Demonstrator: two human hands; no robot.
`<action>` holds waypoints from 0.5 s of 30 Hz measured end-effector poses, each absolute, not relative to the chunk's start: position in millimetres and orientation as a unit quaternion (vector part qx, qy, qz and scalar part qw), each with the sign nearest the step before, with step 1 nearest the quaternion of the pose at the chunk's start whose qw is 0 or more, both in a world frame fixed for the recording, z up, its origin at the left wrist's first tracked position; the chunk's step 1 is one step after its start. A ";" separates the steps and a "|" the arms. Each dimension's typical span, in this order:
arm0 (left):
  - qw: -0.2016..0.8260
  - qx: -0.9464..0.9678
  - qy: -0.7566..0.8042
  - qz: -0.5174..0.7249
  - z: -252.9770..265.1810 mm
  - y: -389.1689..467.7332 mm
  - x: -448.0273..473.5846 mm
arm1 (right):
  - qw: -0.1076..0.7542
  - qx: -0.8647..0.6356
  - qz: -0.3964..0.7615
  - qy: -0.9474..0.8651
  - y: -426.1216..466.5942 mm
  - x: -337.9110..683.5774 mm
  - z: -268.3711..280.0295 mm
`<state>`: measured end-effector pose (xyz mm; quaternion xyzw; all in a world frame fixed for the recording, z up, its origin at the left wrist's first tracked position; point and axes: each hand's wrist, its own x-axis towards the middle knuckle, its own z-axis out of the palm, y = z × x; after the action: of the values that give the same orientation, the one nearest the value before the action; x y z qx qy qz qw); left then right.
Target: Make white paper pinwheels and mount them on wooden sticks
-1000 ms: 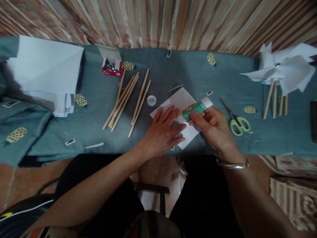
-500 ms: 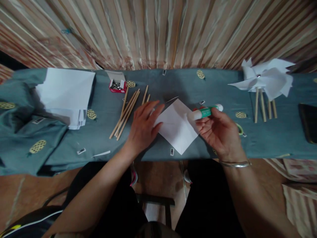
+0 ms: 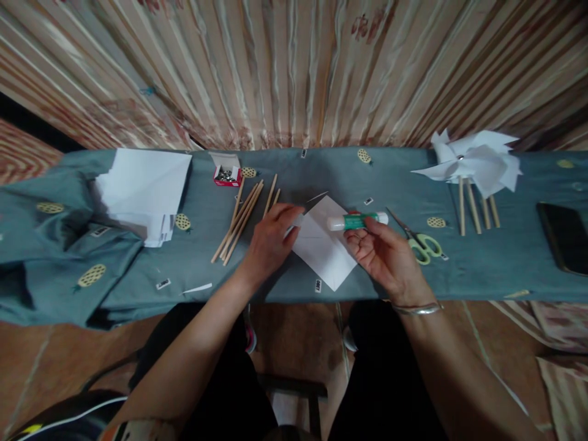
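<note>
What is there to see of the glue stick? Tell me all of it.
The glue stick is a slim tube, plastic by its look, white at both ends with a green label around the middle. It is held nearly level, running crosswise in the view, and appears over the white paper. The right hand grips it, the thumb over the right part of the label. Whether its left end is capped cannot be told.

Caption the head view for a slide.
Right hand holds a glue stick above white paper, scissors and pinwheels to the right.
</note>
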<state>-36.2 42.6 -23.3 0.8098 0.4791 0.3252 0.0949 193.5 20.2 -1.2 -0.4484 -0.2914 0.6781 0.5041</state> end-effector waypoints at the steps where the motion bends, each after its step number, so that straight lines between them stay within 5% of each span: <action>1: 0.104 0.812 0.468 0.333 -23.9 40.1 -32.7 | 0.505 -0.450 0.680 -0.284 19.0 190.8 -0.3; 15: 0.142 0.811 0.446 0.350 -22.6 27.5 -18.8 | 0.496 -0.482 0.640 -0.333 17.0 184.8 -4.1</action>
<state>-18.8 27.5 -22.6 0.8114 0.4459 0.3502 0.1420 184.8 17.0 -4.1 -0.4825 -0.3331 0.6403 0.4962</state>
